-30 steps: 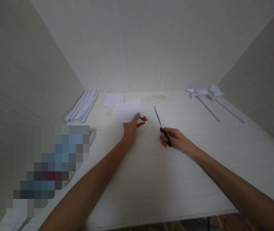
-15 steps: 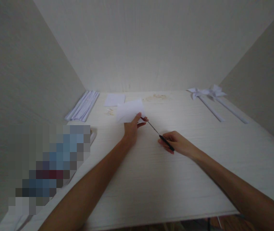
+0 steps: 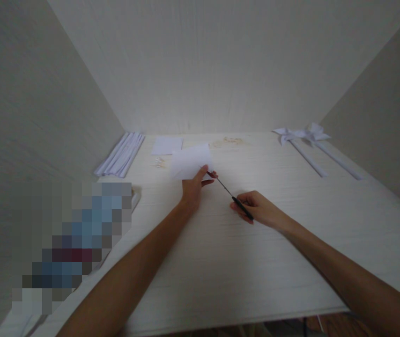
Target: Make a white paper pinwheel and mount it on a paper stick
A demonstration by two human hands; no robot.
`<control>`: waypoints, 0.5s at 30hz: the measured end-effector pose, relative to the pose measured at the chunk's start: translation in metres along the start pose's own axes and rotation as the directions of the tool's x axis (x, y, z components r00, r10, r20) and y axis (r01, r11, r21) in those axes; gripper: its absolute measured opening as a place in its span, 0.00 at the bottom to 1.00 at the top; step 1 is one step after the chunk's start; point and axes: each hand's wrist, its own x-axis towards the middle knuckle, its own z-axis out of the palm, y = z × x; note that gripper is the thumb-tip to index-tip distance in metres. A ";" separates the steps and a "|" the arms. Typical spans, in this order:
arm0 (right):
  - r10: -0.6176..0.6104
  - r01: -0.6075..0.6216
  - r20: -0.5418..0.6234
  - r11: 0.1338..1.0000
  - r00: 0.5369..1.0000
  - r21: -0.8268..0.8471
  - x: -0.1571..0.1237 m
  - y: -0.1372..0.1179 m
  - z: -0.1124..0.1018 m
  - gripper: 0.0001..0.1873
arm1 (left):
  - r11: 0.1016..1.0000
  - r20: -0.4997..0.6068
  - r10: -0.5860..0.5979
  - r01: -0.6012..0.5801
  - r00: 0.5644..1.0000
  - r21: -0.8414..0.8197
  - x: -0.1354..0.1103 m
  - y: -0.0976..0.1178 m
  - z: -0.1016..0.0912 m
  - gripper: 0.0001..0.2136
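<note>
Left hand (image 3: 193, 187) is stretched out over the table (image 3: 221, 262), pinching a white sheet (image 3: 189, 161) by its near corner so it's held up off the surface. Right hand (image 3: 258, 209) grips black scissors (image 3: 231, 199), blades pointing up-left with the tips right at the sheet's corner beside the left fingers. Paper pinwheels (image 3: 301, 135) lie far right.

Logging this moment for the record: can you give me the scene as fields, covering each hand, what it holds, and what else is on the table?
left hand: pinches paper sheet at its near corner
right hand: grips scissors, blades aimed at that corner; contact unclear
table: pale wood grain
far left: bundle of paper strips, flat white sheet
far right: two paper pinwheels
</note>
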 end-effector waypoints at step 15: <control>-0.005 0.005 0.004 1.000 1.000 0.005 0.001 -0.001 0.000 0.20 | 1.000 -0.011 -0.006 0.007 1.000 0.018 -0.002 0.002 0.000 0.06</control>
